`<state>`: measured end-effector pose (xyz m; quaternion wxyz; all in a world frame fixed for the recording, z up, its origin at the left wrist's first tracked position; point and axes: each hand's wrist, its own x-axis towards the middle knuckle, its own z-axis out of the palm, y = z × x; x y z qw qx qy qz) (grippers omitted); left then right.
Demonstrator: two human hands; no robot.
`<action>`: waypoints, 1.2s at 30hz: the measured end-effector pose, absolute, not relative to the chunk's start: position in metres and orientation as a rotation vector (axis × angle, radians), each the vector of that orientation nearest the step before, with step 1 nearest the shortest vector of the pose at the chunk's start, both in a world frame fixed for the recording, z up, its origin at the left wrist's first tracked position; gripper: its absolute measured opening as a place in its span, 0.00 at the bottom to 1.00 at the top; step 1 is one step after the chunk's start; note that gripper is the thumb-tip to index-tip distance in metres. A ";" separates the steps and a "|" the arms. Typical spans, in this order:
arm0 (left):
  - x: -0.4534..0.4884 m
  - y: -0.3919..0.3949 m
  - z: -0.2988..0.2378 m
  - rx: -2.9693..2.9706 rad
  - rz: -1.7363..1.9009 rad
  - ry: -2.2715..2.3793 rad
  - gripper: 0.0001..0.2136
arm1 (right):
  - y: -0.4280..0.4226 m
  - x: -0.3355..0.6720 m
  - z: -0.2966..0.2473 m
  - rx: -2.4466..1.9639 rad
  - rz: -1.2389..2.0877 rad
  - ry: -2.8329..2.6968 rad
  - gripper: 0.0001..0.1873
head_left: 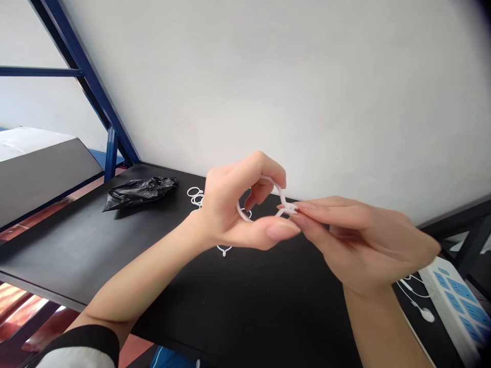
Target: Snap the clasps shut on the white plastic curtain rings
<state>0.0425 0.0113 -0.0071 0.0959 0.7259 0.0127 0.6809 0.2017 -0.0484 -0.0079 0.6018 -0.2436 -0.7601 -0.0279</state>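
A thin white ring point(283, 195) with a small clasp-like end is held up in front of me, above the black table. My left hand point(222, 202) curls round it, with the ring running along the inside of the fingers and thumb. The thumb and index finger of my right hand point(364, 235) pinch the ring's clasp end, close to my left thumb tip. Several similar white rings point(195, 193) lie on the table behind my left hand and are partly hidden by it. Another white loop point(224, 252) with a small tip shows below my left wrist.
A crumpled black plastic bag point(140, 194) lies on the black table point(245, 306) at the back left. At the right stands a white power strip point(454, 301) with blue socket faces, beside a white cable point(425, 314). A blue metal frame point(92, 87) rises at the left, before a white wall.
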 end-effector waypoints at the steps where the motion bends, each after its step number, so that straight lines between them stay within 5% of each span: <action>1: 0.042 0.011 -0.007 2.197 1.970 0.060 0.21 | -0.050 0.205 -0.004 -0.591 -0.044 -1.784 0.21; 12: 0.050 0.005 -0.008 2.258 2.045 0.107 0.29 | -0.063 0.218 0.014 -0.708 -0.103 -1.914 0.10; 36: 0.043 0.010 -0.008 2.381 1.937 -0.023 0.26 | -0.068 0.221 0.017 -0.745 -0.208 -1.954 0.08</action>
